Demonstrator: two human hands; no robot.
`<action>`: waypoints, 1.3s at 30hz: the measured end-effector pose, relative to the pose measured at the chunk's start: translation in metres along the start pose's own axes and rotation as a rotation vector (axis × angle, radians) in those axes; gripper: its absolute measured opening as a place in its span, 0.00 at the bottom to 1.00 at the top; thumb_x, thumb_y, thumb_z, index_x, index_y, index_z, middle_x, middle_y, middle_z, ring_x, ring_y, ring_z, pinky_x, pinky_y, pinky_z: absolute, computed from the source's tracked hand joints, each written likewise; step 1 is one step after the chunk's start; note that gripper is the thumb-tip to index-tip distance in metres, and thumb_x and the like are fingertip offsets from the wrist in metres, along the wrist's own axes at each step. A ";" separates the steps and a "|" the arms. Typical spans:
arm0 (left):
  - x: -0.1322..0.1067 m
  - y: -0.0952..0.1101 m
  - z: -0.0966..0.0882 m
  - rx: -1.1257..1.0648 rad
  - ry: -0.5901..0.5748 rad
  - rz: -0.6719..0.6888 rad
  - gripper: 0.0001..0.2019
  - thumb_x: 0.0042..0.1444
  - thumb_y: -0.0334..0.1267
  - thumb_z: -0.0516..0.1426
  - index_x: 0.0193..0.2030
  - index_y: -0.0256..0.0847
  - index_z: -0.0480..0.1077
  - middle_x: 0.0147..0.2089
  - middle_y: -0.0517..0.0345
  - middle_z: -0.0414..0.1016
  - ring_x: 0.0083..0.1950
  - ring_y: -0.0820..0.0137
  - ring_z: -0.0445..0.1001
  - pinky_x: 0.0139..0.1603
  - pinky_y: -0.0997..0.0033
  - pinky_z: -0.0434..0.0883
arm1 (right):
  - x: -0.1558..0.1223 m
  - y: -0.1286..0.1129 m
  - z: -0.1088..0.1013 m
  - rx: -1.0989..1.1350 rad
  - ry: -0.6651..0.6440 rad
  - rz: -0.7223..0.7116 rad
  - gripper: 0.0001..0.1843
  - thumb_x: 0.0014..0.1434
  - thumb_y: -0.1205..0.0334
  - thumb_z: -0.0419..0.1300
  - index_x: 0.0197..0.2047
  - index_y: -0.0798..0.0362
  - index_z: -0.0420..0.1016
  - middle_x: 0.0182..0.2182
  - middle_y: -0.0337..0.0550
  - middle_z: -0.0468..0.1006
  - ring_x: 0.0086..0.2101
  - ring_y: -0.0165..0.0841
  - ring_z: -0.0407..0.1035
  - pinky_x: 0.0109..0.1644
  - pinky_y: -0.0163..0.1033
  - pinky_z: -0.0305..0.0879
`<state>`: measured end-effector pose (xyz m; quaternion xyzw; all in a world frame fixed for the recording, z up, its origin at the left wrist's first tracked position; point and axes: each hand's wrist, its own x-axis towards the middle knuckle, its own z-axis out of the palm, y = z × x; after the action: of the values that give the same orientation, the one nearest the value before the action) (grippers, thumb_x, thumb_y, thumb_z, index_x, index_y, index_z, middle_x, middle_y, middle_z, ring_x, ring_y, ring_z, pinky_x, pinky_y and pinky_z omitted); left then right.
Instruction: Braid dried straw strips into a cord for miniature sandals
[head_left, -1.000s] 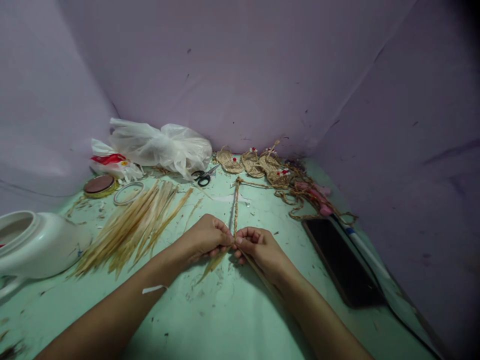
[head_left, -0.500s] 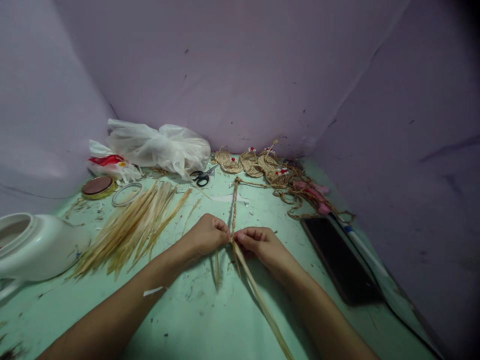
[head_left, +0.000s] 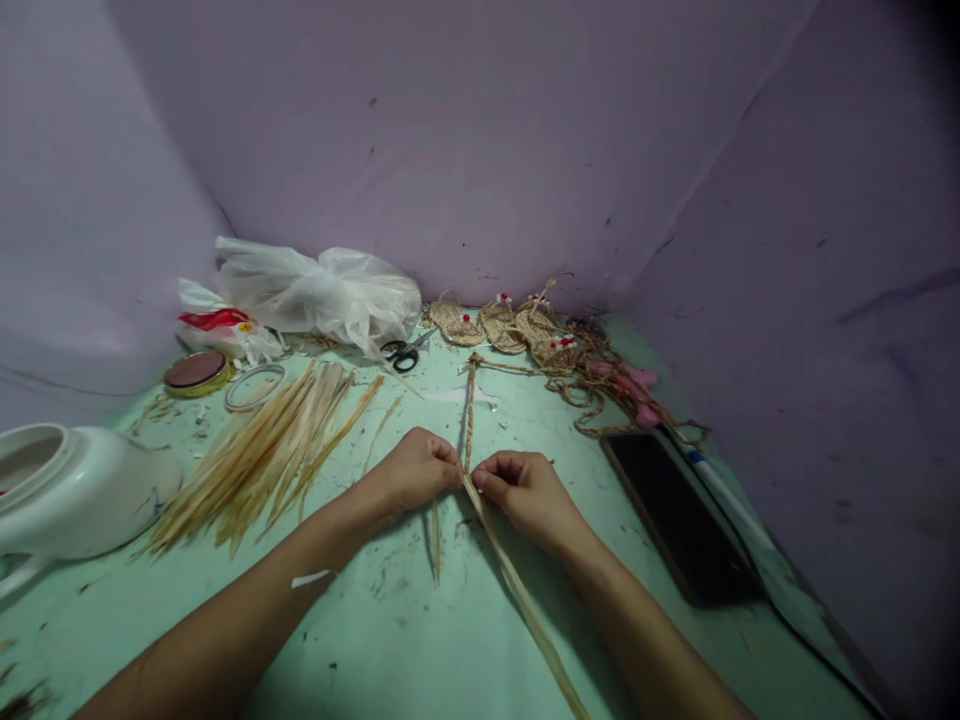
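Note:
A thin braid of dried fiber (head_left: 470, 415) runs down the middle of the table, its top end fixed near a small knot. At the braid's lower end, my left hand (head_left: 420, 465) is closed, thumb and fingers pinching the strands. Close beside it on the right, my right hand (head_left: 525, 490) is also closed in a pinch at the same spot. A long pale loose strand (head_left: 517, 585) trails from between the hands toward the front edge. One short strand (head_left: 435, 545) hangs below my left hand.
Flat dried fiber strips (head_left: 247, 460) lie at left, near a white jug (head_left: 97, 495) on its side. Black scissors (head_left: 405, 355), a plastic bag (head_left: 322, 295) and woven slipper shapes (head_left: 502, 328) line the back. A pink glue gun (head_left: 637, 395) and phone (head_left: 679, 520) lie at right.
My right hand has shifted slightly, its fingertips now a little farther from the left hand's. A short brownish strand end below the hands no longer shows as before.

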<state>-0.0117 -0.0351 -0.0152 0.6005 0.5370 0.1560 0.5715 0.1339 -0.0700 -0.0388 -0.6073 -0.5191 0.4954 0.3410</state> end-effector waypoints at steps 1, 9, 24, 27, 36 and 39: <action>0.000 0.000 0.000 -0.006 -0.003 0.006 0.05 0.32 0.30 0.50 0.19 0.33 0.66 0.13 0.66 0.53 0.18 0.80 0.48 0.20 0.76 0.45 | 0.001 0.002 0.000 -0.032 0.018 -0.024 0.08 0.44 0.61 0.56 0.21 0.58 0.70 0.15 0.37 0.66 0.18 0.23 0.54 0.21 0.30 0.49; 0.001 0.000 0.000 -0.060 -0.014 0.008 0.04 0.32 0.30 0.51 0.18 0.33 0.66 0.12 0.67 0.54 0.17 0.81 0.48 0.20 0.77 0.45 | -0.005 -0.005 -0.004 -0.289 0.140 -0.165 0.10 0.47 0.57 0.56 0.27 0.55 0.72 0.22 0.40 0.73 0.23 0.27 0.62 0.26 0.31 0.54; 0.003 -0.003 0.000 -0.098 -0.040 0.021 0.04 0.35 0.32 0.53 0.20 0.33 0.67 0.13 0.66 0.57 0.18 0.81 0.49 0.19 0.77 0.47 | 0.000 -0.003 -0.006 0.256 -0.203 0.079 0.12 0.41 0.58 0.60 0.21 0.56 0.62 0.17 0.39 0.68 0.18 0.24 0.58 0.23 0.32 0.55; 0.002 -0.002 0.001 -0.104 -0.032 0.018 0.04 0.35 0.30 0.52 0.19 0.33 0.67 0.13 0.65 0.58 0.18 0.81 0.50 0.19 0.78 0.47 | -0.002 -0.005 -0.006 0.381 -0.231 0.158 0.13 0.39 0.58 0.61 0.22 0.56 0.60 0.20 0.42 0.72 0.20 0.27 0.63 0.26 0.34 0.59; 0.000 0.001 0.002 -0.178 -0.067 0.001 0.04 0.35 0.29 0.51 0.20 0.33 0.67 0.14 0.64 0.62 0.16 0.82 0.51 0.18 0.79 0.47 | -0.008 -0.020 -0.007 0.504 -0.228 0.236 0.12 0.34 0.64 0.62 0.19 0.56 0.61 0.19 0.41 0.71 0.21 0.26 0.63 0.27 0.33 0.59; 0.001 0.000 0.002 -0.169 -0.057 0.002 0.04 0.35 0.29 0.52 0.20 0.34 0.67 0.12 0.67 0.56 0.15 0.83 0.48 0.17 0.79 0.45 | -0.008 -0.019 -0.009 0.539 -0.249 0.240 0.12 0.34 0.62 0.63 0.19 0.56 0.62 0.17 0.39 0.70 0.20 0.26 0.63 0.28 0.34 0.59</action>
<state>-0.0099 -0.0351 -0.0158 0.5547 0.5050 0.1843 0.6351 0.1366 -0.0725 -0.0164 -0.4867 -0.3315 0.7223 0.3627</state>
